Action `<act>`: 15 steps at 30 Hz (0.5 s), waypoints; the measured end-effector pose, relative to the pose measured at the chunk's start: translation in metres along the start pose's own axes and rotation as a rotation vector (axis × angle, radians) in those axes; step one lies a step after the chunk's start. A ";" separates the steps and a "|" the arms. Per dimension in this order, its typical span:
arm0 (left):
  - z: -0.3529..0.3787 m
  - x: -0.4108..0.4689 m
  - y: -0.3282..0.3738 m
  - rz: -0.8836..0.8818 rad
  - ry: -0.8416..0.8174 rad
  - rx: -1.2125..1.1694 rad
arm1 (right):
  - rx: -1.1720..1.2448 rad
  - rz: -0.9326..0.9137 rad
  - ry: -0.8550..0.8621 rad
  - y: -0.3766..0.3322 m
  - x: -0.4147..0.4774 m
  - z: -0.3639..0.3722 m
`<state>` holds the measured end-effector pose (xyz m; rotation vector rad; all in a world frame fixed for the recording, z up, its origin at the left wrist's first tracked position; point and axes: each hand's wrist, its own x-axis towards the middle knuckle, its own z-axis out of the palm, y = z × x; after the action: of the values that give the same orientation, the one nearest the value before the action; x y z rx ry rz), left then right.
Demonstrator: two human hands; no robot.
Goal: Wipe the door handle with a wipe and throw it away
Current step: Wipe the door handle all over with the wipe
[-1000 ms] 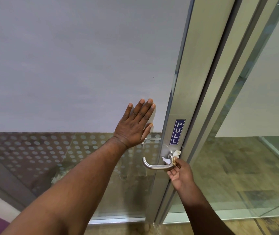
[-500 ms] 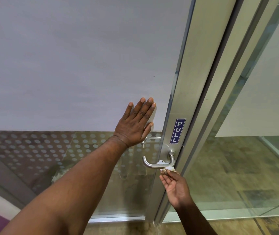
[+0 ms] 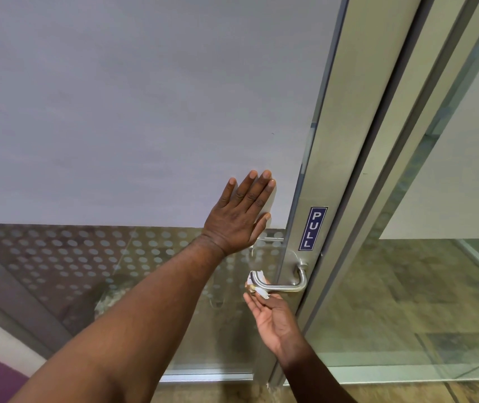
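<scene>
Frosted grey-white glass door panel [image 3: 133,106]: the upper left of the view is filled, with a dotted clear band below it toward 8 o'clock.

Brushed aluminium door stile [image 3: 334,135]: a diagonal is run from 1 o'clock down to 6 o'clock; a second metal frame and a clear glass pane are seen beside it at 3 o'clock.

Left hand [image 3: 239,216]: pressed flat against the frosted panel near the centre, fingers spread wide and pointed to 12 o'clock, nothing held. The door is judged to be steadied by it.

Right hand [image 3: 273,318]: raised from 5 o'clock, palm turned up, fingers loosely curled under the free end of the lever. A crumpled white wipe [image 3: 257,289] is pinched at the fingertips and held against the lever's left tip.

Curved silver metal lever door handle [image 3: 286,283]: mounted on the stile just below centre, toward 5 o'clock, its bar pointed to 9 o'clock and its bend at the stile.

Blue rectangular PULL sticker [image 3: 313,228]: fixed upright on the stile, directly above the handle at 12 o'clock of it.

Step in hand: the wiping of the handle, at its free end. No bin is shown.

Next move, as judged: the wipe is to be drawn along the bar toward the bend, with contact kept all round; disposal is then to be sought out of view.
</scene>
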<state>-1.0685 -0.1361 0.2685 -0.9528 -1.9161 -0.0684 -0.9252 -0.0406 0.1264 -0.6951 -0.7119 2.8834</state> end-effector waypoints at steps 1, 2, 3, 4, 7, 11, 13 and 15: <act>0.000 0.000 0.000 0.001 -0.001 -0.002 | -0.004 0.005 0.003 0.000 0.000 0.001; 0.001 0.000 0.000 0.002 -0.002 -0.004 | -0.011 0.008 0.003 0.000 0.000 0.000; 0.001 0.000 -0.001 0.001 -0.004 -0.005 | -0.022 0.009 0.004 0.000 -0.001 0.000; 0.000 0.000 -0.001 0.000 -0.006 -0.006 | -0.035 0.006 0.007 0.000 -0.001 -0.002; 0.000 0.001 -0.001 -0.002 -0.005 -0.005 | -0.074 -0.019 0.028 -0.003 -0.002 -0.007; 0.000 0.000 -0.001 -0.005 -0.010 -0.001 | -0.126 -0.046 0.055 -0.010 -0.006 -0.017; 0.000 0.000 -0.001 -0.006 -0.013 0.002 | -0.131 -0.085 0.090 -0.016 -0.008 -0.024; -0.001 0.000 0.000 -0.006 -0.021 0.004 | -0.144 -0.151 0.142 -0.022 -0.010 -0.031</act>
<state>-1.0682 -0.1366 0.2696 -0.9483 -1.9373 -0.0581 -0.9029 -0.0097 0.1164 -0.8157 -0.9170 2.6360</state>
